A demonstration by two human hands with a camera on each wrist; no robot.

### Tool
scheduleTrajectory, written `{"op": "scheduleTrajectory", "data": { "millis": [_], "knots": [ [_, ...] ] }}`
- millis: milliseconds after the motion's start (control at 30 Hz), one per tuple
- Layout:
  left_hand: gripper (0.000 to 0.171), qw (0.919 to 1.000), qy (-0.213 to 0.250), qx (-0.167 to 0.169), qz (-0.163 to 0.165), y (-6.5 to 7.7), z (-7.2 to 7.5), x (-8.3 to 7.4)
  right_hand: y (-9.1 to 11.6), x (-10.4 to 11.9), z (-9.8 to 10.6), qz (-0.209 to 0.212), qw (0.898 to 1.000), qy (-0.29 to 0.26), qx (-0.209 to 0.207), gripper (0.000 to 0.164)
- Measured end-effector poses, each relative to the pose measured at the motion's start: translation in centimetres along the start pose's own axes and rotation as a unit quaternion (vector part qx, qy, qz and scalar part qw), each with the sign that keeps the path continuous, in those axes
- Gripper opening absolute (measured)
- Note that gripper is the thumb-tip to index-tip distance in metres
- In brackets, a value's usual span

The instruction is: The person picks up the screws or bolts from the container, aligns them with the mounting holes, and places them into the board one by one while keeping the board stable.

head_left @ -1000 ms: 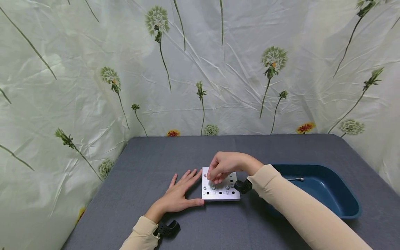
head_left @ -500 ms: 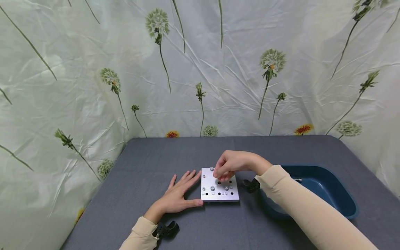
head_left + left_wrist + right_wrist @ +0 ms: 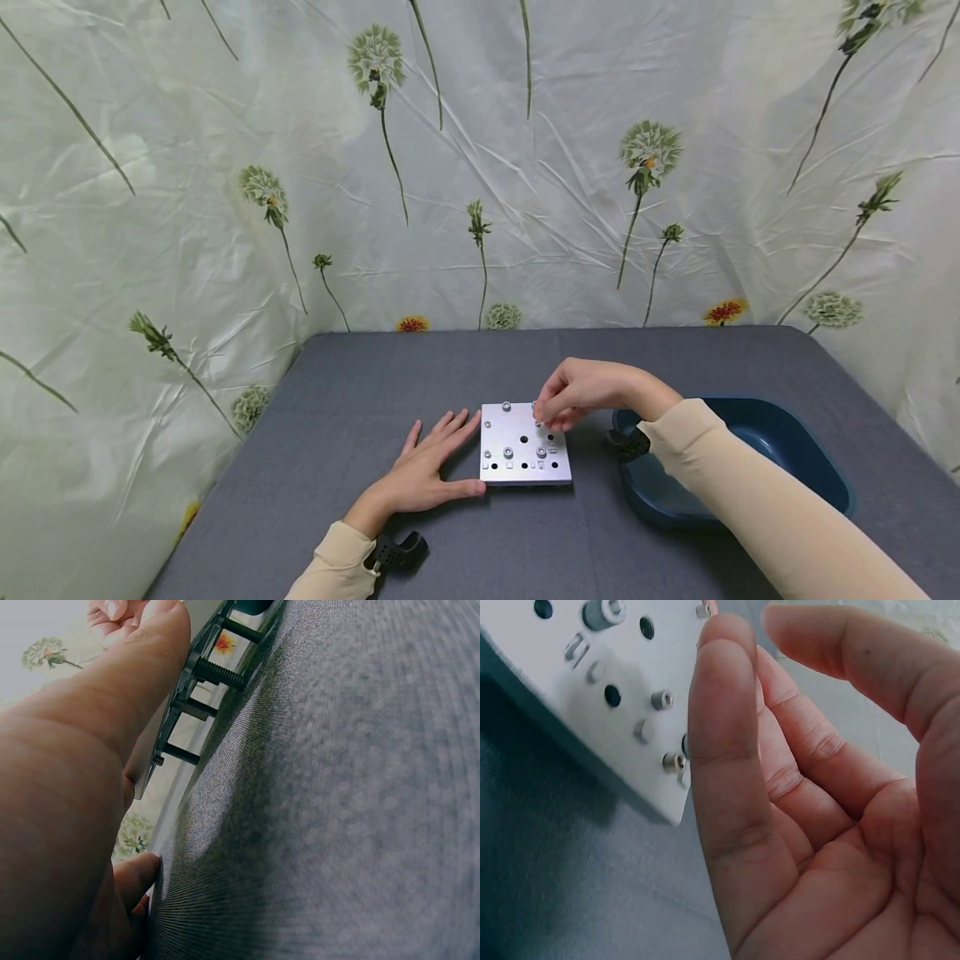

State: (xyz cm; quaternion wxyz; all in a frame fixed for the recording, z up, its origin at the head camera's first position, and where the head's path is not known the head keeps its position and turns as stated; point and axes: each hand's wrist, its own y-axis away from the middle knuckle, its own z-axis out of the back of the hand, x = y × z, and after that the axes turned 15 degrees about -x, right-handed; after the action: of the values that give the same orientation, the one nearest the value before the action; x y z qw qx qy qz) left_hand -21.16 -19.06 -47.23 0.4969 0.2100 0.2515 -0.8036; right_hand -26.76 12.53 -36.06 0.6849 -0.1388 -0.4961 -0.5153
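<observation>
A silver metal plate (image 3: 525,476) with dark holes carries several socket-head screws, such as a screw (image 3: 508,453) near its front. Threaded shanks (image 3: 217,673) stick out beneath it in the left wrist view. My left hand (image 3: 429,473) lies spread on the cloth, thumb and fingertips at the plate's left edge. Over the far right part of the plate, my right hand (image 3: 581,393) has bent fingers close to a screw (image 3: 534,406). In the right wrist view the thumb (image 3: 817,637) stands apart from the nearest finger (image 3: 724,727), with nothing visible between them; contact with the screw is unclear.
A blue plastic bin (image 3: 821,492) stands to the right, partly under my right sleeve (image 3: 750,492). Grey cloth (image 3: 390,375) covers the table, and a flower-printed curtain (image 3: 570,208) hangs behind it.
My right hand has moved right across the plate, from its left part to its far right, uncovering screws and holes. The left hand stays put. A screw in the bin is now hidden by the sleeve.
</observation>
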Motion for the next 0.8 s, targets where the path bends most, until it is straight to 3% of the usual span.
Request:
{"op": "scheduleTrajectory", "data": {
  "millis": [300,800],
  "knots": [
    [0.101,1.0000,0.000,-0.004,-0.008,0.1,0.0,0.2,1.0,-1.5,1.1,-0.013,1.000,0.001,-0.027,0.022],
    [0.101,1.0000,-0.006,0.005,0.001,-0.1,0.0,0.3,3.3,-3.8,3.5,-0.020,0.999,-0.023,-0.038,0.029]
  ]
}}
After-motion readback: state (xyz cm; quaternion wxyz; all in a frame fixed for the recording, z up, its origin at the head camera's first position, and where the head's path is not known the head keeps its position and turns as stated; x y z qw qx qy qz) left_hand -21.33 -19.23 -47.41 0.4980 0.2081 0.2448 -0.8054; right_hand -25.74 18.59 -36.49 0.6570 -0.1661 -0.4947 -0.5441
